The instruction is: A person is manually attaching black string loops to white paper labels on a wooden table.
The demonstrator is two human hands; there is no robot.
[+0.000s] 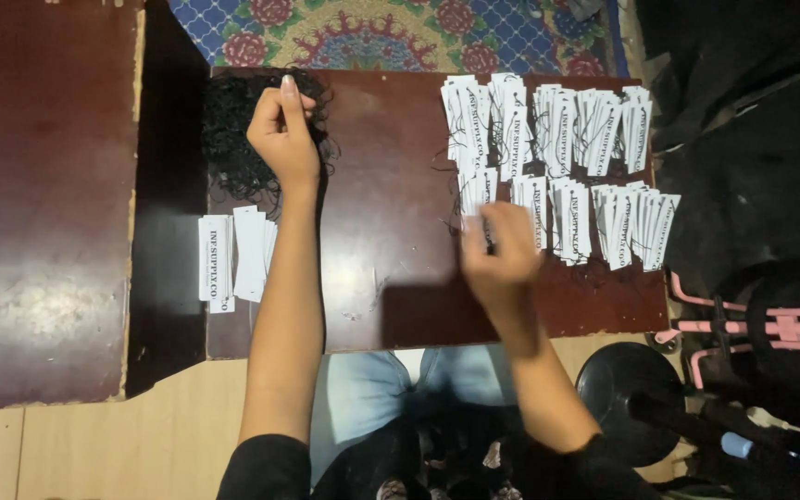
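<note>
Dark wood table (391,306), patterned rug (391,37), pale wood floor (94,444), dim light

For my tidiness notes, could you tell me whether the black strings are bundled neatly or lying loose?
Loose: the black strings form a tangled, curly heap under the left hand.

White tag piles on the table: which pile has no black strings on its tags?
The small pile of white tags at the left edge, beside the left forearm. Its tags lie plain; the rows of tags on the right carry black strings.

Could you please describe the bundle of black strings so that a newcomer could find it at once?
On the dark red table, look to its far left corner, under the left hand. The black strings form a curly tangle, unlike the flat white paper tags beside them.
</note>
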